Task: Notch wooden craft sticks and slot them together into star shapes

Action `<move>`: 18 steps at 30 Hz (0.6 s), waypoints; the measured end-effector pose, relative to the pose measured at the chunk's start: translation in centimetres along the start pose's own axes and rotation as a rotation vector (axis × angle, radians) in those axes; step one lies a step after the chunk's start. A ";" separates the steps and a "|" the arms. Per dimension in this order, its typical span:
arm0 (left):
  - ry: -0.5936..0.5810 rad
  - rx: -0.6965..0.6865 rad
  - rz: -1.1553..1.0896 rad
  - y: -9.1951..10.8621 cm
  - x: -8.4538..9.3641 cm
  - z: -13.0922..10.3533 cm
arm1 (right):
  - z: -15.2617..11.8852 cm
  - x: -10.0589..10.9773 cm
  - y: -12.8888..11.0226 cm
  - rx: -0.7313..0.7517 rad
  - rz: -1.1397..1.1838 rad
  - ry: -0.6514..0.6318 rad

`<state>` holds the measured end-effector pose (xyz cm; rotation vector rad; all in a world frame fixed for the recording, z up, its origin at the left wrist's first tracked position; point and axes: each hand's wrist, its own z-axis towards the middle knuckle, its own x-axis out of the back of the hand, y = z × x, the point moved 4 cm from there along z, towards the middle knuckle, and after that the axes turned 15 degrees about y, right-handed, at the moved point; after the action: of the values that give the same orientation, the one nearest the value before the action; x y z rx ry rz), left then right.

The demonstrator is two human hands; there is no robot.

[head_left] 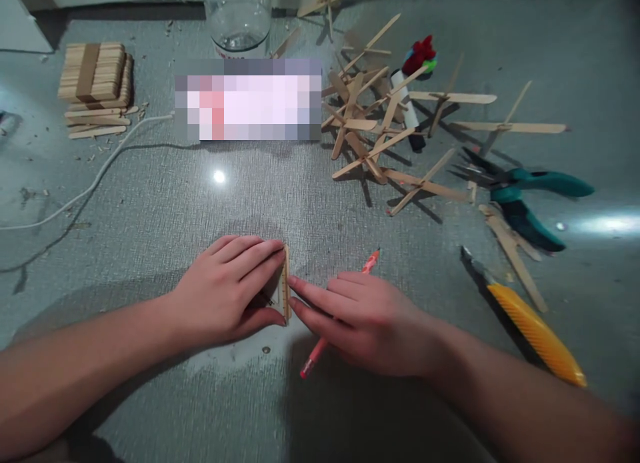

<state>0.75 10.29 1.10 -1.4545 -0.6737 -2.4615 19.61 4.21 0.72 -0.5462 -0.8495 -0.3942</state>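
Observation:
A small clear ruler (277,291) with dark markings lies on the table, its right edge along an upright-lying craft stick (287,286). My left hand (233,279) is pressed over the ruler, fingertips at the stick's top and thumb at its lower end. From the right, two fingertips of my right hand (365,316) touch the stick's side. A red-pink pencil (313,357) is held under the curled fingers of that hand, its tip pointing up and right, its eraser end down and left.
Crossed craft sticks (375,126) pile up at the top right, near green-handled pliers (537,183). A yellow cutter (535,329) lies beside my right forearm. Bundled sticks (107,73), a white cable (95,186), a blurred device (260,103) and a glass jar (240,23) stand farther back.

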 end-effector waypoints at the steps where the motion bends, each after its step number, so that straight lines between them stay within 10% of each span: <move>1: 0.001 0.000 -0.003 0.0 0.0 0.0 | 0.1 0.0 0.0 -0.006 -0.001 0.005; 18: 0.019 0.007 -0.016 -0.1 0.0 0.0 | 0.1 0.0 0.1 -0.046 0.040 -0.017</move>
<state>0.68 10.35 1.07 -1.4270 -0.6916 -2.4792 19.63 4.32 0.74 -0.6089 -0.8463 -0.3734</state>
